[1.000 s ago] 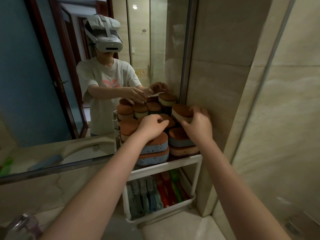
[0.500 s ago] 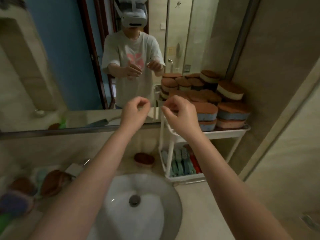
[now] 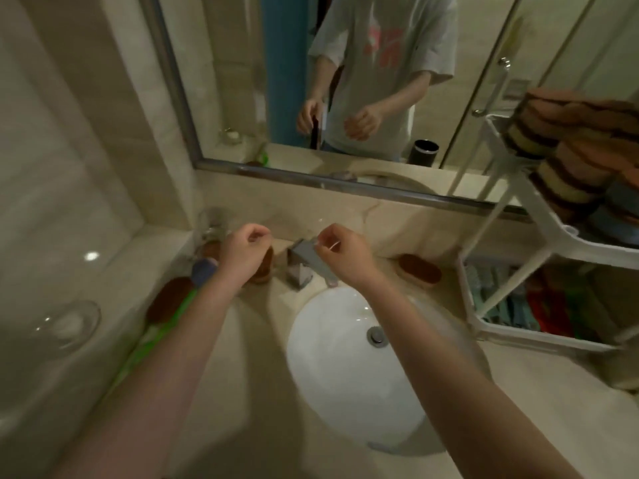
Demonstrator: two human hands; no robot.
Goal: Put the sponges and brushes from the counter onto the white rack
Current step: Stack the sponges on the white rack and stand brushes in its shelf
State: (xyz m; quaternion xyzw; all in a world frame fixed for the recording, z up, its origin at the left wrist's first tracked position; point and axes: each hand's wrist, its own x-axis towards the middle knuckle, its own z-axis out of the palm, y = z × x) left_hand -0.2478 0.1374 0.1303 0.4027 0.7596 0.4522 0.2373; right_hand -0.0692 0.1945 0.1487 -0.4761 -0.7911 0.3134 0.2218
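left hand (image 3: 247, 250), right hand (image 3: 340, 252): fingers curled, both empty | brown sponge (image 3: 420, 272) beside faucet (image 3: 307, 261) looks light, squashy | best pinched across its long sides

- A white round ceramic sink basin (image 3: 328, 368) with a metal drain is set at the centre.
- A squared chrome faucet (image 3: 304, 262) is mounted just behind it.
- A steel-framed wall mirror (image 3: 345, 184) is fixed above.
- A clear glass dish (image 3: 65, 326) is seen far left.
- A black cylindrical cup (image 3: 422, 152) is reflected in the mirror.
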